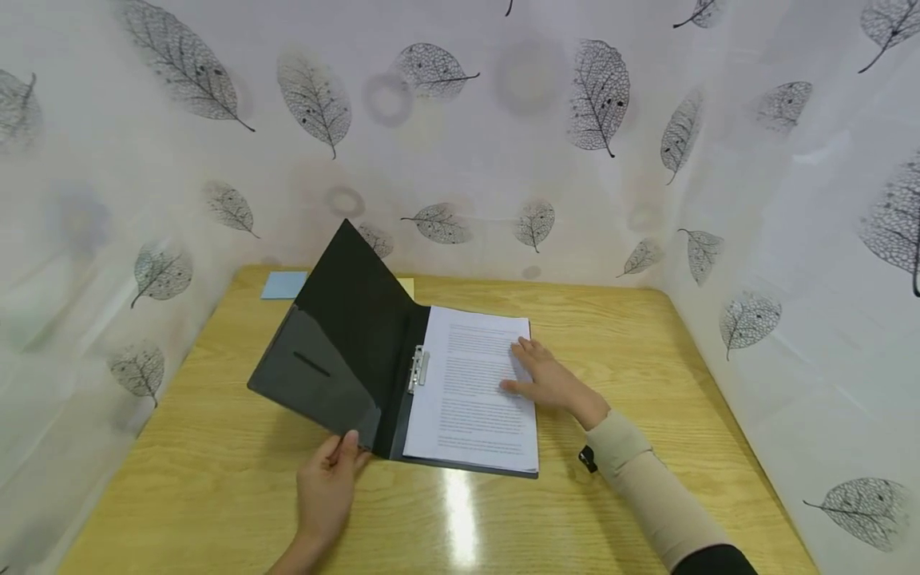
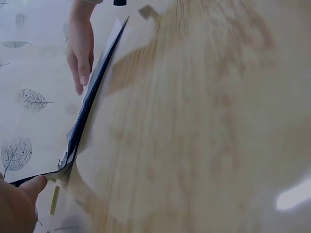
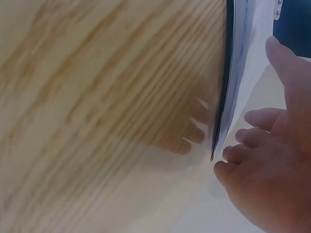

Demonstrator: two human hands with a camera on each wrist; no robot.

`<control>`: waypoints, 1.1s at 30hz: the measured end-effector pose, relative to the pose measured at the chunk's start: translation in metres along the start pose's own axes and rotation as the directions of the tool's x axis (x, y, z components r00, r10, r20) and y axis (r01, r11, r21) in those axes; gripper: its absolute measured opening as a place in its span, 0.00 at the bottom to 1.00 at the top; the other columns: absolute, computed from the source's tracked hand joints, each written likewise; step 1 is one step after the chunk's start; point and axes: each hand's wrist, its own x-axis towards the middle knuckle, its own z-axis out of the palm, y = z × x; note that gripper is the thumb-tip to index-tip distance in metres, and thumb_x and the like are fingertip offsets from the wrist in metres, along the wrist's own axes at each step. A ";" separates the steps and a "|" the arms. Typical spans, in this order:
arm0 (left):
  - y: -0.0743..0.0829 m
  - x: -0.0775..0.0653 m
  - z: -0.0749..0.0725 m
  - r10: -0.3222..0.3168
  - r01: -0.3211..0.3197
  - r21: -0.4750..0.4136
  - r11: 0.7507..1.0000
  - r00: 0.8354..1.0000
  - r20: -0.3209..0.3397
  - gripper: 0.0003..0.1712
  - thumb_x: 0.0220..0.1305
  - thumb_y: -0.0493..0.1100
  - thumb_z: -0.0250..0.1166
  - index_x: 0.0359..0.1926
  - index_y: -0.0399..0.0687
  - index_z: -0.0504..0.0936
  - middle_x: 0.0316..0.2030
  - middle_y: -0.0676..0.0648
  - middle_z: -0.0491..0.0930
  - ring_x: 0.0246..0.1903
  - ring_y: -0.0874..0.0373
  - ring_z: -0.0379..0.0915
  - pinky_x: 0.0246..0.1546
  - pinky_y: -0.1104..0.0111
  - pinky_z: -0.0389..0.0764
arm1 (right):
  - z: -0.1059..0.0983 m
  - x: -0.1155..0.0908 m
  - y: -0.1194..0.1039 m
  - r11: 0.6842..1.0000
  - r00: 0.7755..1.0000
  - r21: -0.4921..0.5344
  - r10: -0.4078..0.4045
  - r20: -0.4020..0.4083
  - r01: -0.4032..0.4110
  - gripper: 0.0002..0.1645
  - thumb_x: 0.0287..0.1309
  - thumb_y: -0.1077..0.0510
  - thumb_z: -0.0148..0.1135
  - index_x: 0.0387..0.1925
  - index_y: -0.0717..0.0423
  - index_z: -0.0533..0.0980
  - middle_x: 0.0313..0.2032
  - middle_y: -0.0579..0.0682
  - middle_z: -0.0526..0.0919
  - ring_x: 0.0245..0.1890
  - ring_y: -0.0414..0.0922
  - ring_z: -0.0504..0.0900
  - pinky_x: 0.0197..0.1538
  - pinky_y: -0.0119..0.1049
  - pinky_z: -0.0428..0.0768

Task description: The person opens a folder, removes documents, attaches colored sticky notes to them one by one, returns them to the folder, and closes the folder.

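A black clip folder (image 1: 345,343) lies on the table with its left cover raised at a slant. On its right side rests a stack of printed paper (image 1: 477,391), next to a metal clip (image 1: 417,369) at the spine. My left hand (image 1: 327,483) pinches the lower edge of the raised cover, thumb on the inner side; its thumb also shows at the cover's edge in the left wrist view. Over the right part of the paper stretches my right hand (image 1: 549,379), fingers extended. Whether it touches the sheets I cannot tell.
The wooden table (image 1: 216,447) carries a blue paper note (image 1: 283,285) at the back left and a yellow one (image 1: 407,287) partly hidden behind the cover. A small black object (image 1: 588,458) shows beside the right wrist. Leaf-patterned sheeting (image 1: 489,160) surrounds the table.
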 end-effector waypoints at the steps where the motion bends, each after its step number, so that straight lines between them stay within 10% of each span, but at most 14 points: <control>1: -0.001 0.001 -0.001 -0.013 0.012 -0.017 1.000 1.000 -0.001 0.21 0.76 0.31 0.62 0.22 0.29 0.74 0.26 0.29 0.86 0.30 0.73 0.86 0.33 0.81 0.85 | 0.000 0.000 0.000 1.000 1.000 -0.003 0.005 0.015 -0.005 0.56 0.72 0.35 0.62 0.82 0.65 0.53 0.83 0.67 0.49 0.83 0.68 0.45 0.82 0.65 0.51; 5: -0.002 0.003 -0.003 -0.067 0.062 -0.106 0.992 0.997 -0.043 0.17 0.75 0.30 0.62 0.28 0.18 0.77 0.30 0.26 0.86 0.29 0.71 0.87 0.33 0.77 0.86 | 0.002 0.001 0.002 1.000 0.998 -0.016 0.007 0.060 -0.006 0.56 0.71 0.35 0.63 0.82 0.66 0.53 0.82 0.69 0.49 0.83 0.68 0.45 0.82 0.66 0.51; 14: -0.006 0.007 -0.007 -0.129 0.097 -0.267 0.959 0.986 -0.108 0.16 0.71 0.26 0.64 0.48 0.07 0.78 0.27 0.54 0.89 0.27 0.66 0.88 0.33 0.72 0.87 | 0.003 0.000 0.003 1.000 0.997 -0.028 -0.002 0.071 0.004 0.56 0.72 0.35 0.62 0.81 0.67 0.53 0.82 0.69 0.50 0.83 0.68 0.46 0.82 0.65 0.50; 23: -0.009 0.006 -0.009 -0.243 0.206 -0.282 0.937 0.965 -0.102 0.26 0.72 0.27 0.63 0.65 0.13 0.68 0.54 0.14 0.70 0.29 0.69 0.87 0.34 0.74 0.87 | 0.003 0.002 0.004 0.999 0.996 -0.047 0.002 0.088 0.002 0.56 0.72 0.34 0.61 0.82 0.67 0.52 0.82 0.69 0.49 0.84 0.67 0.45 0.83 0.64 0.49; 28: -0.007 0.009 -0.010 -0.372 0.330 -0.313 0.890 0.924 -0.083 0.32 0.75 0.32 0.64 0.71 0.18 0.63 0.60 0.16 0.67 0.31 0.71 0.86 0.37 0.73 0.88 | 0.002 0.004 0.005 0.999 0.996 -0.044 -0.010 0.087 0.014 0.57 0.72 0.34 0.61 0.81 0.67 0.53 0.82 0.70 0.50 0.83 0.68 0.46 0.82 0.66 0.50; 33: -0.003 0.011 -0.012 -0.518 0.473 -0.390 0.790 0.855 -0.012 0.43 0.77 0.40 0.63 0.78 0.24 0.51 0.70 0.20 0.61 0.38 0.71 0.85 0.46 0.69 0.88 | -0.002 0.007 0.005 0.998 0.996 -0.053 -0.021 0.084 0.026 0.56 0.71 0.35 0.63 0.81 0.67 0.53 0.82 0.70 0.50 0.83 0.68 0.47 0.82 0.65 0.51</control>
